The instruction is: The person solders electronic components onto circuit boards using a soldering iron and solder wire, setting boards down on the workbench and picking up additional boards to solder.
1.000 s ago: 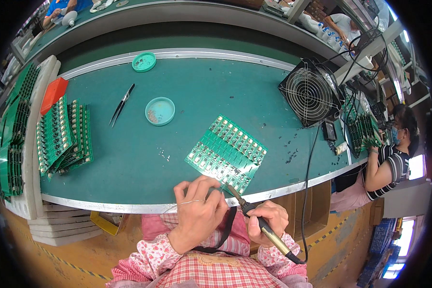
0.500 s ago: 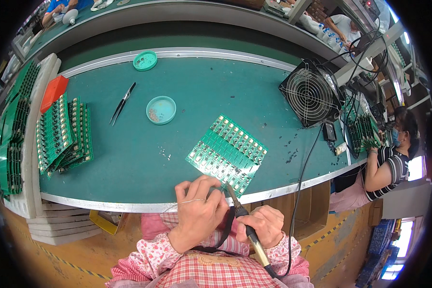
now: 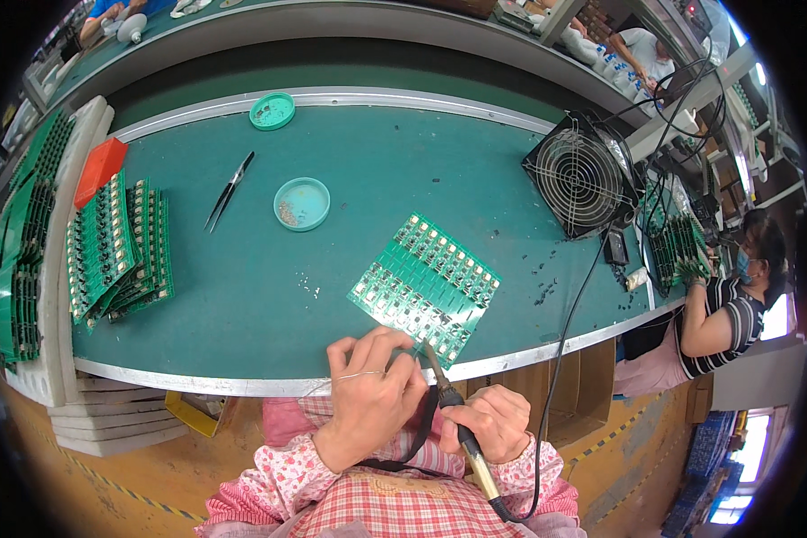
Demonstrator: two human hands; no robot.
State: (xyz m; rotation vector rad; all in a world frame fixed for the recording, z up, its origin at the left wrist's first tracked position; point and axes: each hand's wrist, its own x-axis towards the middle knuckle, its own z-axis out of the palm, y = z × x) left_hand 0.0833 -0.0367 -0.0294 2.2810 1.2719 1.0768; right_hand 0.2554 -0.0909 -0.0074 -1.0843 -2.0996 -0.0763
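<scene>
A green circuit board (image 3: 426,287) with rows of small parts lies tilted on the bench near its front edge. My right hand (image 3: 489,421) is wrapped round a soldering iron (image 3: 450,394), whose tip meets the board's near edge. Just left of it, my left hand (image 3: 372,386) is closed, fingers pinched at the same edge. A thin silvery solder wire (image 3: 360,374) runs across that hand; its end at the fingertips is hidden. The iron's cord (image 3: 560,350) loops up to the right.
Tweezers (image 3: 229,191), a turquoise dish (image 3: 301,204) of small parts and a green dish (image 3: 272,111) lie beyond. Stacked boards (image 3: 108,251) and a red box (image 3: 100,172) stand left. A fan (image 3: 581,175) stands right, loose black parts (image 3: 542,285) nearer. A co-worker (image 3: 726,314) sits far right.
Both hands, the soldering iron and the board hold nearly the same place. At the far right, the co-worker's head has shifted slightly.
</scene>
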